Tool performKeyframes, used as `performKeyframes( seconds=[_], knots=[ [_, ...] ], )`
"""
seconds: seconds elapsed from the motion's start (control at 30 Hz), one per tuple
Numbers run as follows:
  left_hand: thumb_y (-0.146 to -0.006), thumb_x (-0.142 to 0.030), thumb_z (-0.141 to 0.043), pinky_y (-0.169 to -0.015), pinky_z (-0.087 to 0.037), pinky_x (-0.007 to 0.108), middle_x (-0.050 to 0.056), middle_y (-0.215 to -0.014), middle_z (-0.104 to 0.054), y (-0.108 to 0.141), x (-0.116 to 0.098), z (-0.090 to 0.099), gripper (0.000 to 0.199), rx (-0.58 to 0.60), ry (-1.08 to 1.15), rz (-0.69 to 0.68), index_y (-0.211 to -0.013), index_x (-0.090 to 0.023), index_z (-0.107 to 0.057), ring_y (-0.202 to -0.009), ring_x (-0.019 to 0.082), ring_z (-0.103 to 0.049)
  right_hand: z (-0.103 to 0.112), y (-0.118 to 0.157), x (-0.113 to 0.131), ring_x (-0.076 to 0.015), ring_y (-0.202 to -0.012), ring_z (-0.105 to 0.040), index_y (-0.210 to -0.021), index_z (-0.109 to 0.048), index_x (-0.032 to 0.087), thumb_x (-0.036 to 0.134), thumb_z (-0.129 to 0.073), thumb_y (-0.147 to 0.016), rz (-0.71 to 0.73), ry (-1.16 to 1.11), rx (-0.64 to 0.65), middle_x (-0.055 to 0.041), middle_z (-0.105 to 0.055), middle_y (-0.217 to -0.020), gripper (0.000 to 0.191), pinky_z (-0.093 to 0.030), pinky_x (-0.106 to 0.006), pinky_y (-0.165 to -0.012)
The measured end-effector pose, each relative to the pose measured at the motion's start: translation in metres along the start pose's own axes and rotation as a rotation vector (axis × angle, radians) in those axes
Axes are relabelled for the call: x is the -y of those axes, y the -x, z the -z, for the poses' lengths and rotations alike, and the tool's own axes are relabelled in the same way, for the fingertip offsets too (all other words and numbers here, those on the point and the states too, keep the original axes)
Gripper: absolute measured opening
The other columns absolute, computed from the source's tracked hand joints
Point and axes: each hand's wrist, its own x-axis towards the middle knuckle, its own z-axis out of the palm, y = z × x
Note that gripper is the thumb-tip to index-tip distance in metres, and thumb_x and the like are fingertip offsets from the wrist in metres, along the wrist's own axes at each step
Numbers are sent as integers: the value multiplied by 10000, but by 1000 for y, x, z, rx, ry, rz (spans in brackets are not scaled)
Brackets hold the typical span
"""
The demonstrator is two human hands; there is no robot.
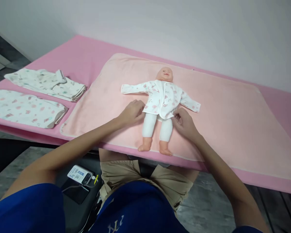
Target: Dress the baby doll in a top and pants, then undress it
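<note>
A baby doll [165, 74] lies on its back on a pale pink blanket [232, 123], its feet toward me. It wears a white printed baby jacket [157, 97], whose sleeves stretch out to both sides, and white leggings [149, 124]. At the jacket's lower left corner, my left hand [134, 111] has its fingers closed on the hem. My right hand [183, 121] pinches the hem at the lower right corner. The fingertips of both hands are partly hidden. The jacket's front edges meet near the middle of the chest.
Two folded printed cloths, one farther back [46, 82] and one nearer [26, 108], lie at the left of the pink table [87, 51]. A white wall [184, 32] stands behind it. Below the table edge, a power bank [80, 174] with a cable rests on a dark seat [70, 207].
</note>
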Motion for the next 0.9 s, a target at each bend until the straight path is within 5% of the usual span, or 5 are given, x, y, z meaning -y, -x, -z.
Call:
performKeyframes(
  seconds=[0.17,0.27,0.4,0.6,0.9],
  knots=[
    [-1138,-384,-435,-912,-478,511,130,-1147,-764,6,17,28,304,64,-134,-190,-986,-237,-654,-975,307,-639,28,6,-20,-304,-1052,-678,-1111,-689,275,384,-525,-1151,183,180,130,-96,-741,-1071,201,-516,-516,-970],
    [-1083,-519,-551,-1046,-465,547,174,-1391,-719,-8,44,43,351,-1,-197,-25,-1223,-228,-688,-1234,376,-629,46,2,-55,-383,-1305,-650,-1324,-679,249,513,-588,-1087,26,359,-41,-164,-729,-1333,367,-477,-602,-1154],
    [-913,-715,-726,-1196,-408,573,230,-1606,-604,-51,86,34,781,19,-229,243,-1478,-188,-611,-1483,449,-507,44,-26,-99,-463,-1483,-516,-1615,-490,146,689,-723,-897,-285,435,-58,-266,-565,-1606,930,-445,-637,-1221],
    [-922,-766,-678,-994,-503,470,181,-1198,-766,-106,111,24,630,160,-266,337,-1206,-207,-744,-1209,418,-680,56,-79,-124,-430,-1263,-586,-1352,-657,162,540,-527,-1023,-336,503,51,-245,-685,-1350,518,-456,-643,-1146],
    [-1006,-618,-666,-937,-490,427,171,-1215,-754,-169,106,16,518,211,-312,322,-1318,-204,-673,-1092,384,-707,99,-95,-154,-487,-1379,-529,-1471,-603,103,418,-497,-1068,-361,692,14,-299,-603,-1467,522,-381,-678,-1197]
  ],
)
